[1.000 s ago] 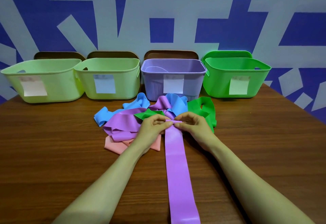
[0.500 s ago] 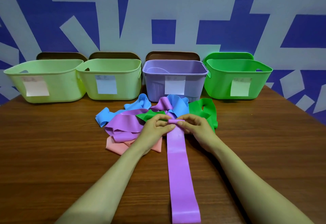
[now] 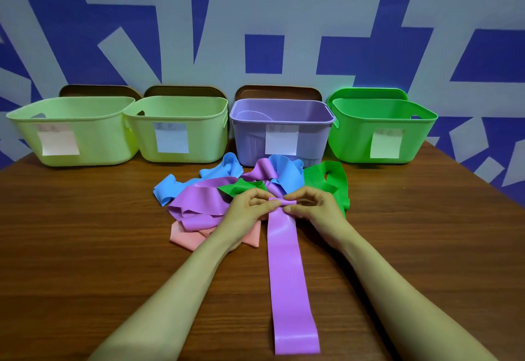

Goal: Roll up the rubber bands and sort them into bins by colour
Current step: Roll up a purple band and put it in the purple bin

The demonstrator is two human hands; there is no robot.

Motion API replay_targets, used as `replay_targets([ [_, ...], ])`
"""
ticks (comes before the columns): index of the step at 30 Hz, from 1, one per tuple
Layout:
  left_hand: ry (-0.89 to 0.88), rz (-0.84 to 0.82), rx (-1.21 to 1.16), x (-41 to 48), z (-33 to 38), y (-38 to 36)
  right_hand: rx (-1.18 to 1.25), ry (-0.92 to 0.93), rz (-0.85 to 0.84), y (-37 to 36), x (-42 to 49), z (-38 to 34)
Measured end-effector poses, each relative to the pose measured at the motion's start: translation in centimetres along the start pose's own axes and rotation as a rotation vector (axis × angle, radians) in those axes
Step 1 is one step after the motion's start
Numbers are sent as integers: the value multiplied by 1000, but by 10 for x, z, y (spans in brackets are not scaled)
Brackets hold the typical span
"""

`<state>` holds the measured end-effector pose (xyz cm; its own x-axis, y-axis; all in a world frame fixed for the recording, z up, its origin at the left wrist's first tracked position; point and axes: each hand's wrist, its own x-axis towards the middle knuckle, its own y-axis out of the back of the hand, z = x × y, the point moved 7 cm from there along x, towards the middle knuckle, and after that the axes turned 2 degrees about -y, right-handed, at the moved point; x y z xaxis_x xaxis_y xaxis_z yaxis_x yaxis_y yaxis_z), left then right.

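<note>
Bin labels (image 3: 281, 140) unreadable; pink band (image 3: 186, 237) mostly covered.

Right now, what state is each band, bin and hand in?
Purple band: flat, far end being rolled.
Left hand: pinching roll.
Right hand: pinching roll.
Band pile: loose, unrolled.
Purple bin: no bands visible inside.
Green bin: interior hidden.

A wall (image 3: 170, 33) fills the upper half of the frame, painted deep blue with broad pale grey-blue bars and angular shapes crossing it. Below it a wooden counter (image 3: 85, 247) of dark brown grain spans the lower half, its right edge cutting diagonally at the right side. Light is even and soft.
</note>
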<state>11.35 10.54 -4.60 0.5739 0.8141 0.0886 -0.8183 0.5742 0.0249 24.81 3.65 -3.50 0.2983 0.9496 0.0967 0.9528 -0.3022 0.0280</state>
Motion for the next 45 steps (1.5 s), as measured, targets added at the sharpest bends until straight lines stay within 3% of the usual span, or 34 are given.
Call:
replay_targets([
  [8,-45,32,-41,0,3,2,55,-73,-75,-3,1,2],
  [12,-59,11,-40,-1,4,0,-28,-63,-107,-6,1,4],
  [20,-25,-13,59,1,-2,-3,117,-39,-26,-2,0,0],
  [33,-12,-7,-17,1,-1,-1,7,-18,-2,3,0,1],
  [41,-42,-11,-56,-1,3,0,43,-63,-52,0,1,2],
  [45,-45,-18,-49,-1,4,-1,-63,-92,-88,-6,2,5],
])
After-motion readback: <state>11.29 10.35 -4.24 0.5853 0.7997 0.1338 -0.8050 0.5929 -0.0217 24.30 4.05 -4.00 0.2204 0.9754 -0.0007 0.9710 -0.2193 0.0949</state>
